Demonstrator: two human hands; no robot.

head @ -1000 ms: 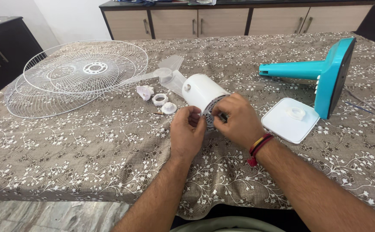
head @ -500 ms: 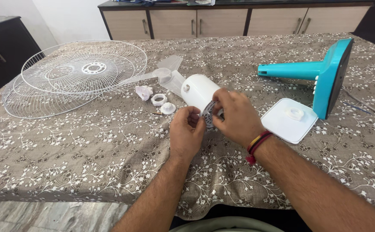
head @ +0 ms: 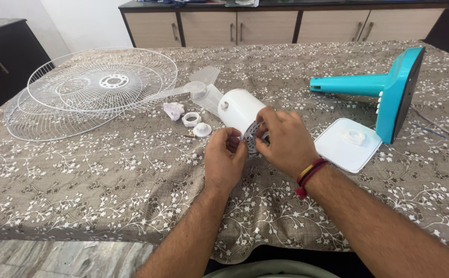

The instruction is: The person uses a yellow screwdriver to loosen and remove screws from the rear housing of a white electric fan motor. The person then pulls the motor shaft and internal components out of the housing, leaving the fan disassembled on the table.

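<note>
Lying on the tabletop (head: 106, 170), the white motor housing (head: 241, 109) looked rigid, smooth and fairly heavy; left hand (head: 223, 157) and right hand (head: 285, 140) pinched its vented end, best gripped around the barrel.

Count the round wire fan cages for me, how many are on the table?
2. Both wire cages lie stacked at the table's far left, the upper one overlapping the lower one. None seems hidden.

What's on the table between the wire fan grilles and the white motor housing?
In the head view, three small white plastic fittings lie on the patterned cloth between the wire grilles and the white motor housing, with the clear fan blade just behind them.
</note>
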